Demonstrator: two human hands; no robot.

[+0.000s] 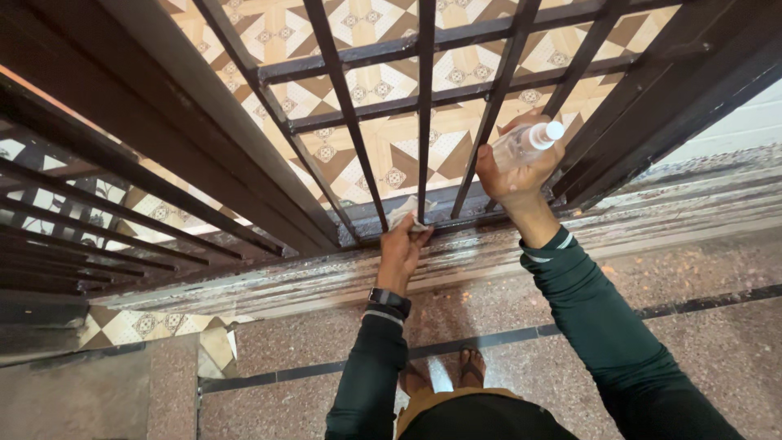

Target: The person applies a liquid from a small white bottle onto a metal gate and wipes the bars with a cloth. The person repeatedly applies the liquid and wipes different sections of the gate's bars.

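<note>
Hands at the foot of a dark metal gate (350, 122).
The right hand (515, 175) gripped a clear spray bottle (525, 143) against the bars on the right; the left hand (401, 244), nearer and to its left, pressed a white cloth (405, 213) onto the bottom rail.

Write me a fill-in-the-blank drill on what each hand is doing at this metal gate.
1. The right hand holds a clear spray ____.
2. The left hand presses a white ____ against the gate's bottom rail.
3. A black smartwatch sits on the ____ wrist.

Missing words: bottle; cloth; left
</note>
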